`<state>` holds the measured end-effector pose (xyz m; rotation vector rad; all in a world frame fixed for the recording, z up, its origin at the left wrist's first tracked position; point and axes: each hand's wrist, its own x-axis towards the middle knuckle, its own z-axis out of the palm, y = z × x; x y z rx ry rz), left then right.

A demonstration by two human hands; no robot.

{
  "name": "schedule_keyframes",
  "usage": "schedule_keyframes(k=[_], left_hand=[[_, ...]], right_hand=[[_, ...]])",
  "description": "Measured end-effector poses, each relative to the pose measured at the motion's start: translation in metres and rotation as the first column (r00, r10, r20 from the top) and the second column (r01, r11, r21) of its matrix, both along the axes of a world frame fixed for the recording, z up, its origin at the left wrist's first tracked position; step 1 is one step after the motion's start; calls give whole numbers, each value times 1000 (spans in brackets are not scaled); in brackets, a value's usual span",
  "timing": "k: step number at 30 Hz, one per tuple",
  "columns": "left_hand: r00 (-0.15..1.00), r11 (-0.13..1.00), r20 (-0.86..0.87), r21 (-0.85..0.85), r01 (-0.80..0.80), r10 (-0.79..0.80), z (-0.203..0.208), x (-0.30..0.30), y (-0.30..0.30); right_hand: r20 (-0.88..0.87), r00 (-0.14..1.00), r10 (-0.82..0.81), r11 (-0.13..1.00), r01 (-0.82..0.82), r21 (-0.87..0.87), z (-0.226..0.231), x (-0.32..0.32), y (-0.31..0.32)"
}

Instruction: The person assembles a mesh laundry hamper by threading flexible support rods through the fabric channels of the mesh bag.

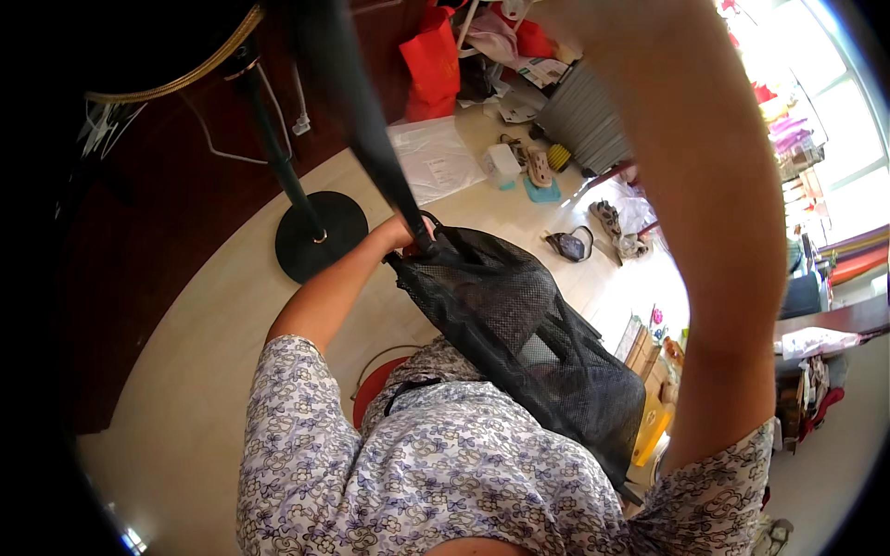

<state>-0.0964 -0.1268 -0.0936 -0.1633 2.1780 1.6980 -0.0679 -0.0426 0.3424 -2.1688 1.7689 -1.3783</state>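
Observation:
A black mesh bag (519, 315) lies slantwise across my lap, its see-through sides slack and creased. My left hand (408, 233) is closed on its upper end, where a wide black strap (375, 153) meets the mesh; the fingers are partly hidden by strap and fabric. From there the strap runs up and slightly left, blurred, and leaves through the top edge. My right arm (705, 204) is raised high on the right and blurs toward the top. The right hand lies beyond the picture, so its hold cannot be seen.
A round black stand base (323, 233) with a pole is left of the bag. Beyond lie a clear plastic sheet (436, 159), shoes (605, 220) and a small dark pouch (564, 245). A red bag (433, 65) stands behind. Part of a red stool (375, 385) shows beneath me.

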Motion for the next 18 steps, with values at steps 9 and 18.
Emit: schedule_keyframes(k=[9,18], left_hand=[[996,983,23,160,-89,87,0,7,-2],[972,940,37,249,-234,232,-6,22,-21]], right_hand=[[240,948,209,906,-280,318,-164,61,-56],[-14,962,273,930,-260,261,-290,133,-30]])
